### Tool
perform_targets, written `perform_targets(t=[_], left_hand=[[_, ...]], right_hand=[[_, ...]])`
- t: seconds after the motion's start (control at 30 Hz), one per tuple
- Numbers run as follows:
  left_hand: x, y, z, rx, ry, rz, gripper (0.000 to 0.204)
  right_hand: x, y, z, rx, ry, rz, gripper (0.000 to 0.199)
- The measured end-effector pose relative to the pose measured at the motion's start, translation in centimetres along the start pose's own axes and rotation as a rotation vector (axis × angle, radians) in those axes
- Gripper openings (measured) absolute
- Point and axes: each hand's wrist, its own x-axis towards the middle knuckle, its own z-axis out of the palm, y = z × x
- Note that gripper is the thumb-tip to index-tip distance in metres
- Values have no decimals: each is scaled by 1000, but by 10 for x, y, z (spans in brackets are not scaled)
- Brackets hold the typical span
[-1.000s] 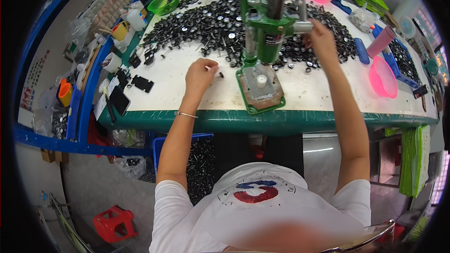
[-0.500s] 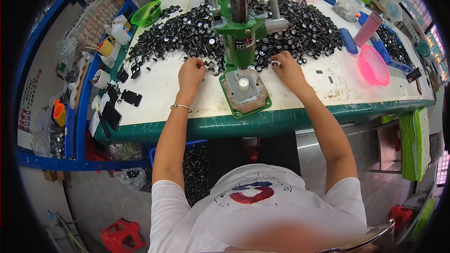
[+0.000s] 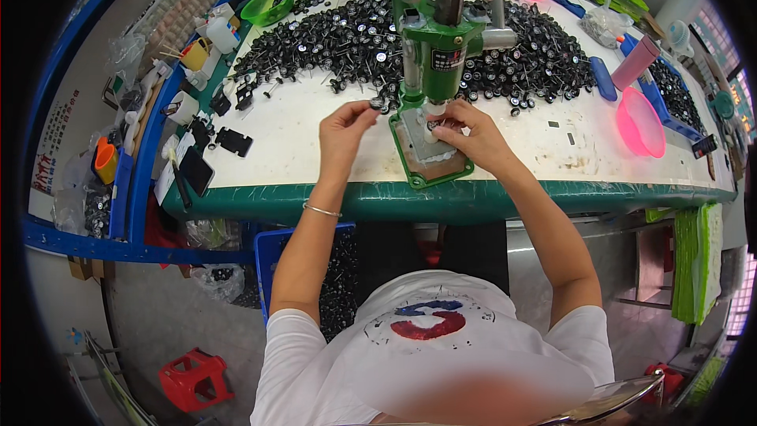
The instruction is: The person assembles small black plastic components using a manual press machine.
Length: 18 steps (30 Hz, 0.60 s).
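Observation:
A green bench press (image 3: 446, 35) stands on the white tabletop, its metal base plate (image 3: 416, 142) under the ram. My right hand (image 3: 475, 136) is over that plate, its thumb and fingers pinching a small round black part (image 3: 433, 125) beside the white post under the ram. Left of the press, my left hand (image 3: 341, 138) hovers at the front of the pile, fingertips closed on another small round part (image 3: 377, 103), dark with a shiny face. Behind both hands spreads a large heap of such black parts (image 3: 315, 43), many with thin metal stems.
A green basket (image 3: 256, 16) and pink baskets (image 3: 640, 130) stand on the table. At right are a pink cylinder (image 3: 635, 61) and a blue bin (image 3: 670, 102) of black parts. A phone (image 3: 195, 170) lies near the left edge, beside a blue rack (image 3: 140, 189).
My right hand has moved left and nearer, from the pile to the press plate, with a small part. My left hand has come closer to the press and now holds a part. The view has shifted slightly.

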Motion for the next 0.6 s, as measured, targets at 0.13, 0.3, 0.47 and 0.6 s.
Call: perform_targets(t=[0.13,0.3,0.47,0.6], left_hand=[[-18,5,20,-19,-90,-17,18],[-24,4,42,-7,-171,48,12],[-27,9,62,-70,-186,75,10],[-25,12,73,-188,-159,3,11]], right_hand=[[-2,4,3,28,-4,61,25],[-2,4,3,44,-15,99,32],[0,11,-12,220,143,61,43],[19,1,-54,290,327,109,33]])
